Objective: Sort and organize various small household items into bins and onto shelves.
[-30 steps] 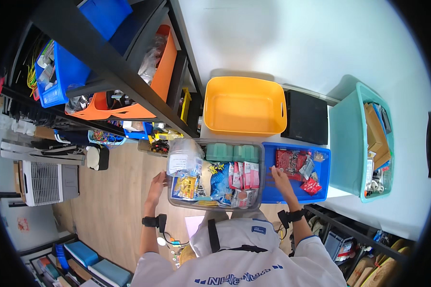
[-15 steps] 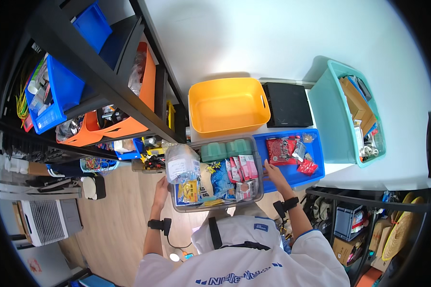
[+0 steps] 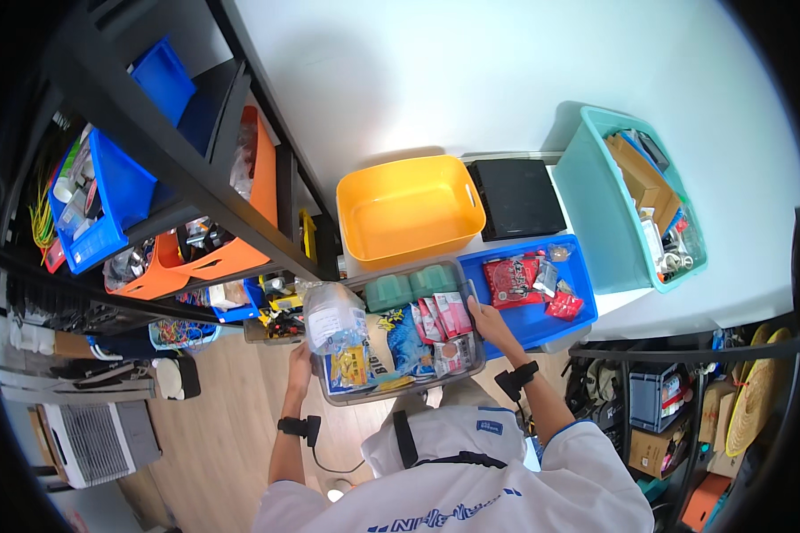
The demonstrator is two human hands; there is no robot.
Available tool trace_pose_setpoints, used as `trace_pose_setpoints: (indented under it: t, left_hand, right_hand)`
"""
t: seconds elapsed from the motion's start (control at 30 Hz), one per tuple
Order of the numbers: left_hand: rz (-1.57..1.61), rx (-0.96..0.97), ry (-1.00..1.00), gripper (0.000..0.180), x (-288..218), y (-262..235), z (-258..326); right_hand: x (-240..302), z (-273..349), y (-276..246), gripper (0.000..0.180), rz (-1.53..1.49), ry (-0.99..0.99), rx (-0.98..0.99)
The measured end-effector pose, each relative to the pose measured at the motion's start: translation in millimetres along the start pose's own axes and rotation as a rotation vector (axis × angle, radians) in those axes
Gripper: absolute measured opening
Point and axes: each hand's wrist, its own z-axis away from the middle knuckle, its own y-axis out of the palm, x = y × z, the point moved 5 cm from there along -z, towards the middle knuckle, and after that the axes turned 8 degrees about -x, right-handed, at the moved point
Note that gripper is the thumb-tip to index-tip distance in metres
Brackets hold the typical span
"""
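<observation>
Directly below the camera, a clear plastic bin (image 3: 398,342) packed with snack packets is carried at chest height between both hands. Its far end touches the table's near edge, between the shelving and the blue tray. The left hand (image 3: 299,362) is wrapped around the bin's left rim, fingers curled under it; the right hand (image 3: 487,322) clasps the right rim, thumb on top. Each wrist wears a black strap.

Inside the bin, 2 green tubs (image 3: 411,286) sit at the far end, pink and red sachets (image 3: 443,315) lie to the right, and a clear bag (image 3: 331,318) rides high on the left corner over blue and yellow packets.

Just beyond the bin, on the white table (image 3: 507,89), stands an empty yellow tub (image 3: 409,211). Beside it is a black box (image 3: 516,198), and before that a shallow blue tray (image 3: 542,293) holding red packets, touching the bin's right side near the right hand. Farther right, a teal crate (image 3: 627,213) is full of cardboard and small items.

To the left, a black shelving rack (image 3: 196,178) crowds close, its orange bin (image 3: 240,222) and blue bins (image 3: 107,204) near the left hand.
</observation>
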Motion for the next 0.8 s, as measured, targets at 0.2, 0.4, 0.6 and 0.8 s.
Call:
trace_pose_setpoints:
  t: [0.2, 0.4, 0.6, 0.8]
  left_hand:
    - [0.043, -0.049, 0.018, 0.033, 23.1, -14.3, -8.4]
    - [0.158, -0.066, 0.010, 0.022, -0.5, -23.2, 28.6]
    - [-0.025, -0.060, 0.034, 0.025, -56.8, -47.7, 61.8]
    - [-0.070, 0.003, 0.050, 0.024, -81.1, -47.2, 70.7]
  right_hand:
    - [19.0, 8.2, 0.2, 0.069, 0.200, 0.063, 0.048]
    - [12.9, 50.4, -10.6, 0.068, -0.054, 0.073, -0.051]
    - [30.5, 109.2, -49.9, 0.062, -0.155, 0.147, -0.054]
    - [61.3, 182.5, -128.1, 0.061, -0.156, 0.178, -0.084]
